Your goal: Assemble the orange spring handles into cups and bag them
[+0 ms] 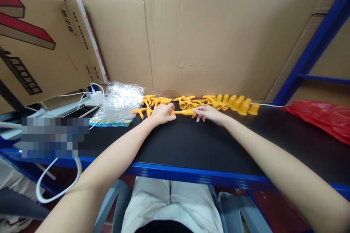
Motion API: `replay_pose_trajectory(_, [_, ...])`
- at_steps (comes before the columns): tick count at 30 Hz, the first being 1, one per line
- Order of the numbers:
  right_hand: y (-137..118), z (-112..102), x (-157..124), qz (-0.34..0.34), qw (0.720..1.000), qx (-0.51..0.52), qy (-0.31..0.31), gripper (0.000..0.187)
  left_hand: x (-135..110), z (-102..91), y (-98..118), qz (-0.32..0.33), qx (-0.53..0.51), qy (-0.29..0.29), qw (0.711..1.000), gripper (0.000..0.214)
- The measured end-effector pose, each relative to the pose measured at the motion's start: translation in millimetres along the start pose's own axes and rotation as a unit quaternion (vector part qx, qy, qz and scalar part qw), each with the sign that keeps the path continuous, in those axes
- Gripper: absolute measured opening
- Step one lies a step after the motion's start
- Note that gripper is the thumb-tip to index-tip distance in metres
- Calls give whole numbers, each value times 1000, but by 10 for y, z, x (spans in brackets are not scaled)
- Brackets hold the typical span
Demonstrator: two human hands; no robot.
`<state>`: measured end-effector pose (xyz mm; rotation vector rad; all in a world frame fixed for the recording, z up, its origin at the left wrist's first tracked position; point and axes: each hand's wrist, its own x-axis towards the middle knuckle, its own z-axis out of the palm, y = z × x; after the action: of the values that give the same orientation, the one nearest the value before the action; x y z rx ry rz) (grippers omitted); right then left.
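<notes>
Both my arms reach far across a black table top (191, 145) to a row of yellow plastic parts along the cardboard back wall. My left hand (162, 113) is closed around one end of a yellow screw-shaped piece (183, 112) lying on the table. My right hand (208, 113) rests with its fingers on the other end of that same piece. Behind my left hand lie several yellow T-handled pieces (153, 101). Behind my right hand stand several yellow cone-shaped caps (240, 105).
A crinkled clear plastic bag (120, 102) lies at the left, next to a white charger with cables (95, 98). A red plastic bag (322, 118) lies at the right. Cardboard (205, 40) walls the back, a printed carton (35, 43) the left. The blue frame edge (191, 174) is near.
</notes>
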<state>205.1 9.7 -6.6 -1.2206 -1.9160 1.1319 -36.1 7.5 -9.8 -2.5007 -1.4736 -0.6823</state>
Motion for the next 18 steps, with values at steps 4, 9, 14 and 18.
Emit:
replay_pose_trajectory(4, [4, -9, -9, 4, 1000, 0, -6, 35, 1, 16, -17, -1, 1, -3, 1000, 30])
replay_pose_trajectory(9, [17, -15, -16, -7, 1000, -1, -17, 46, 2, 33, -36, 6, -1, 2, 1000, 30])
replay_pose_trajectory(14, [16, -10, -8, -2, 1000, -2, -17, 41, 6, 45, -50, 9, 1, 5, 1000, 29])
replay_pose_trajectory(18, [0, -9, -17, 3, 1000, -3, -15, 38, 3, 43, -48, 7, 0, 2, 1000, 30])
